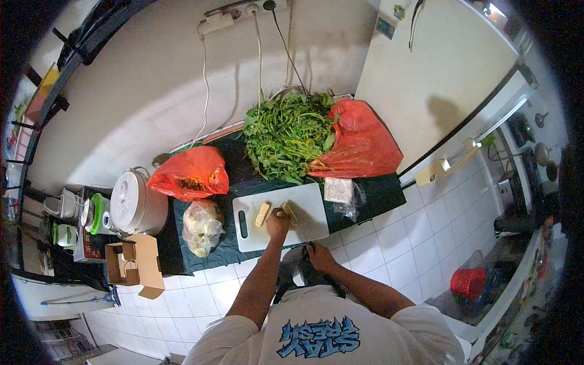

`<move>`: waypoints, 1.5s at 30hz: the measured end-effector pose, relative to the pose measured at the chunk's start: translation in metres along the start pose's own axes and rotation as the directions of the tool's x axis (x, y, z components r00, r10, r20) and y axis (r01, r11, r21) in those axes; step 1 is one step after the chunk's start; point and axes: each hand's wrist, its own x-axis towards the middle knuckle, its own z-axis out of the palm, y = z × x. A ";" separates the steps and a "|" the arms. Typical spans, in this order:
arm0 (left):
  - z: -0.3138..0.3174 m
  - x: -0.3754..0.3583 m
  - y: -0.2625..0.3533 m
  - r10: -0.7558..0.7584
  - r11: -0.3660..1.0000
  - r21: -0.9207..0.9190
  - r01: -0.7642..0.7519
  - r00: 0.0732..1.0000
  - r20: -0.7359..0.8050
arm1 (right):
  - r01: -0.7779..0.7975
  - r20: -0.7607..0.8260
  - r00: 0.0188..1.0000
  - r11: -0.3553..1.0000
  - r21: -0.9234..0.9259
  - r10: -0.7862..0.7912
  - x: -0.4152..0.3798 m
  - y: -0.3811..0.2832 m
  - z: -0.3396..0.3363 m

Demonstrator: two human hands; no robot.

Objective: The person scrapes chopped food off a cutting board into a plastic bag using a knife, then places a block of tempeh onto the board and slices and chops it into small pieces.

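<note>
left fingers at a pale slab on the white board

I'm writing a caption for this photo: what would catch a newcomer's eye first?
Probably the big heap of leafy greens at the back of the table, with a bulging red plastic bag against its right side and a smaller red plastic bag to its left. Next, the white rectangular cutting board in front of the greens, where the left hand is between two pale, elongated pieces.
</note>
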 end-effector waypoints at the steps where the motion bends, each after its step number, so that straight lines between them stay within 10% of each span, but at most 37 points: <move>1: 0.002 0.002 -0.002 -0.012 1.000 0.009 0.012 1.000 0.006 | 0.011 -0.004 1.000 0.999 -0.046 -0.011 0.000 -0.001 0.002; 5: 0.000 0.006 0.000 -0.019 1.000 0.024 0.018 0.998 0.059 | -0.117 -0.017 0.993 0.987 -0.111 0.116 0.011 0.004 0.021; 7: 0.001 0.009 -0.001 -0.068 0.998 0.002 0.068 0.995 0.071 | 0.135 0.000 0.991 0.980 -0.145 -0.136 0.018 0.006 0.021; 11: 0.006 0.015 -0.010 0.046 0.998 -0.038 -0.046 0.999 0.007 | 0.096 0.048 0.995 0.985 -0.142 -0.090 0.012 -0.017 -0.002; 15: -0.003 0.006 -0.003 0.157 0.987 0.051 -0.153 0.985 -0.077 | -0.180 0.120 0.975 0.981 -0.065 0.187 -0.014 -0.012 -0.008; 16: -0.001 0.011 -0.003 -0.038 0.999 -0.023 0.039 0.998 0.047 | -0.251 0.121 0.959 0.967 -0.050 0.256 -0.016 -0.009 -0.010; 22: 0.001 0.015 -0.009 -0.056 0.998 0.005 0.055 0.995 0.081 | 0.104 -0.012 0.994 0.990 -0.094 -0.106 0.021 0.006 0.013; 26: 0.007 0.016 -0.018 0.057 0.998 -0.027 -0.056 0.998 0.006 | -0.103 0.014 0.995 0.994 0.025 0.102 0.020 -0.018 0.001; 32: 0.001 0.011 -0.009 -0.071 0.993 -0.088 0.073 0.997 0.021 | 0.112 -0.061 0.991 0.989 -0.098 -0.119 -0.001 0.008 0.008; 34: -0.001 0.010 -0.011 -0.059 0.991 -0.112 0.067 0.996 0.070 | -0.137 0.014 0.991 0.989 0.048 0.136 -0.003 -0.003 0.003; 37: 0.001 0.011 -0.013 -0.052 0.993 -0.104 0.058 0.997 0.063 | 0.093 -0.017 0.995 0.990 -0.103 -0.095 -0.010 0.008 0.009; 45: 0.007 0.020 -0.023 0.039 0.995 -0.090 -0.030 0.995 0.091 | 0.061 -0.018 0.998 0.990 -0.125 -0.063 0.009 0.005 0.020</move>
